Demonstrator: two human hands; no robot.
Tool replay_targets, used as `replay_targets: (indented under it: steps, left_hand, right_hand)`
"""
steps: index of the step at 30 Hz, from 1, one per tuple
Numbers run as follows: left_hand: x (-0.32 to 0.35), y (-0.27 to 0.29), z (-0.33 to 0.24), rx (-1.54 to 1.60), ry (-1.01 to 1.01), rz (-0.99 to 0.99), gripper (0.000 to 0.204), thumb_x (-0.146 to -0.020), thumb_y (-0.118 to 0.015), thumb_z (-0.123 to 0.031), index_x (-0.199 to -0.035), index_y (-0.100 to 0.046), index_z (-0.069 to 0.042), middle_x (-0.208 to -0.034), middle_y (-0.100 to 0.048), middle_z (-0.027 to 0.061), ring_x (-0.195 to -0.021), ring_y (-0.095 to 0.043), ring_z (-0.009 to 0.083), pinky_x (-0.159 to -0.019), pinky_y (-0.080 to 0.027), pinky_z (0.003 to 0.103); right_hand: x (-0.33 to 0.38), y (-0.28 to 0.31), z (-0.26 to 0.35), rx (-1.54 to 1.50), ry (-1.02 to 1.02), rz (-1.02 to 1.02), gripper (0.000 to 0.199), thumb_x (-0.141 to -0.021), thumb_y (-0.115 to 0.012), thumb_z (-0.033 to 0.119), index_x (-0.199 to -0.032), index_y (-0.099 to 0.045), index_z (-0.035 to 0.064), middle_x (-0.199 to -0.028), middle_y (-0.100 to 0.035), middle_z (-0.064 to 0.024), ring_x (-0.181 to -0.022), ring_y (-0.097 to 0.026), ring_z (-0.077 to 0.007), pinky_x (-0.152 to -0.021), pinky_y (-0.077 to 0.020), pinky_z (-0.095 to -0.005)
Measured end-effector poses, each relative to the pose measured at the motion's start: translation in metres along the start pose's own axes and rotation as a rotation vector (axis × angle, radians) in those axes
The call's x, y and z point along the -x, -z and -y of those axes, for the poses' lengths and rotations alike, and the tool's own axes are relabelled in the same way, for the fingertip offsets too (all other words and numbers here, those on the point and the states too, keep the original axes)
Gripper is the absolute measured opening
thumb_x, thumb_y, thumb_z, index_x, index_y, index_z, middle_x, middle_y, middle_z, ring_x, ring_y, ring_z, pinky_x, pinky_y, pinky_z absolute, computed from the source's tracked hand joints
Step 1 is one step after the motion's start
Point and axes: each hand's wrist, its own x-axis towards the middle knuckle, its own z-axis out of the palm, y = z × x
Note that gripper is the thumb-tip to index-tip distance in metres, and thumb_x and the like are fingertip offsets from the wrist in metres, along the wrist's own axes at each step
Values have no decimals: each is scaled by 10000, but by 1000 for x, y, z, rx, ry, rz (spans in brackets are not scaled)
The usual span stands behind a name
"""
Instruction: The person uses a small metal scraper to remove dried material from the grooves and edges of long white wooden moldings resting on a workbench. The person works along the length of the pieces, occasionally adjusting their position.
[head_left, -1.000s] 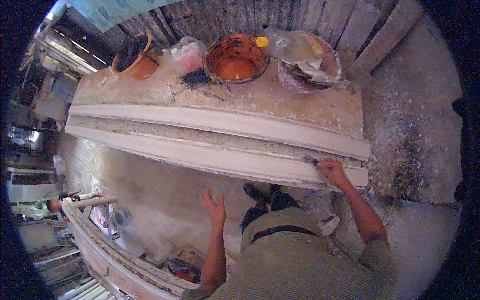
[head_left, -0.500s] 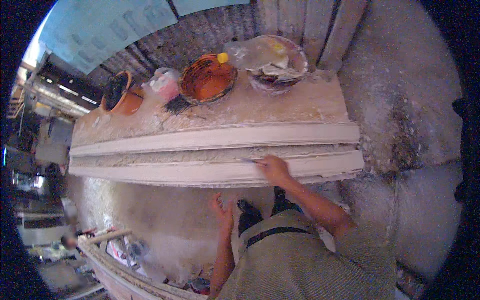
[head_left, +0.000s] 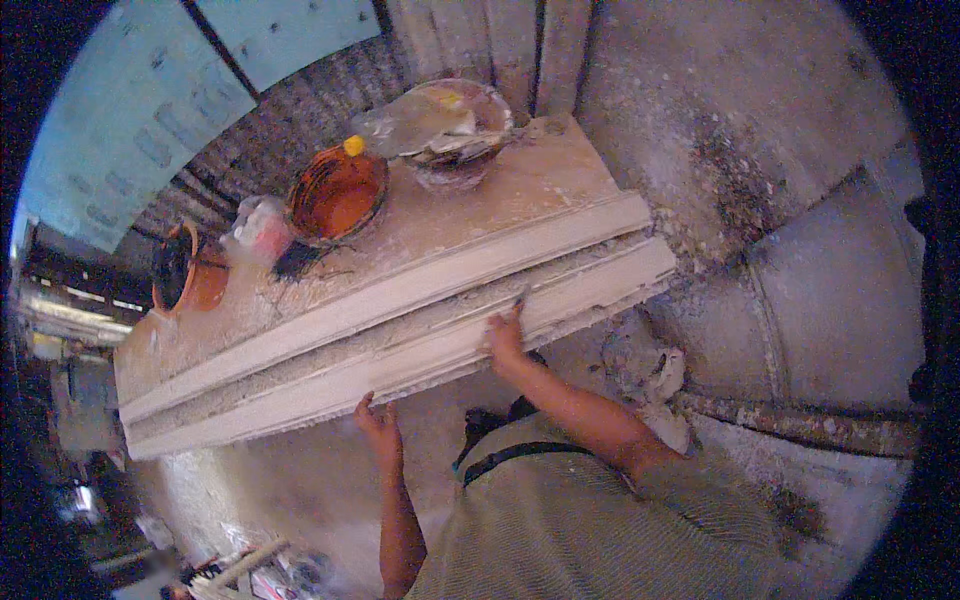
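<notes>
Two long white moulding strips lie side by side, the far strip (head_left: 420, 293) and the near strip (head_left: 420, 352), with a rough grey gap between them. My right hand (head_left: 505, 335) rests over the near strip, its fingers closed round a small thin tool (head_left: 523, 296) that looks like a blade or scraper. The tool's tip points toward the gap; its exact kind is too blurred to tell. At the front edge of the near strip is my left hand (head_left: 378, 425), its fingers apart and curled a little, holding nothing. Whether it touches the edge, I cannot tell.
Behind the strips on the worktable (head_left: 560, 165) stand an orange-brown bucket (head_left: 205, 285), a pinkish plastic bag (head_left: 262, 232), an orange-stained basin (head_left: 340, 198) and a whitish tub (head_left: 450, 175). A clear bottle with a yellow cap (head_left: 354, 146) lies across the tub. Debris (head_left: 735, 185) litters the floor at right.
The whole view has turned, so the strips now slant up to the right. My left hand has come up to the near strip's edge. The tool remains in my right hand.
</notes>
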Motion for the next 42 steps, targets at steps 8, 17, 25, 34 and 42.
replay_targets:
  steps: [8,17,25,34,42]
  left_hand:
    - [-2,-37,-84,71,5,128,519,-912,-732,-111,-1385,-519,-90,-1339,-431,107,-1111,-505,235,-916,-509,360]
    - [20,-69,-53,80,152,166,542,-892,-737,-81,-1381,-506,-48,-1338,-439,120,-1152,-509,263,-1044,-432,402]
    - [7,-155,-161,-208,-555,546,656,-883,-731,-86,-1468,-439,-29,-1504,-449,232,-1441,-374,398,-1205,-288,480]
    - [3,-269,-202,-584,-727,992,825,-939,-684,-277,-1588,-255,-2,-1685,-164,220,-1550,-188,407,-1251,-181,549]
    - [12,-264,-199,-481,-718,963,694,-956,-668,-289,-1555,-376,-98,-1680,-230,160,-1547,-208,392,-1245,-183,574]
  right_hand:
    - [-45,50,148,-145,355,-321,405,-952,-612,216,-1326,-478,133,-1100,-586,-99,-869,-619,-284,-681,-548,-455]
    - [-61,150,246,-276,435,-307,256,-934,-594,179,-1173,-509,140,-955,-555,-65,-760,-585,-258,-622,-529,-436]
    - [-83,190,279,-282,493,-397,138,-936,-577,139,-1061,-517,139,-865,-534,-50,-696,-565,-259,-581,-521,-432]
    - [-86,223,298,-125,471,-408,188,-973,-576,178,-1160,-585,157,-957,-588,-82,-808,-606,-269,-625,-530,-447]
    - [39,247,355,1578,862,211,291,-1062,-515,232,-1325,-629,182,-1138,-648,-134,-977,-674,-328,-780,-558,-449]
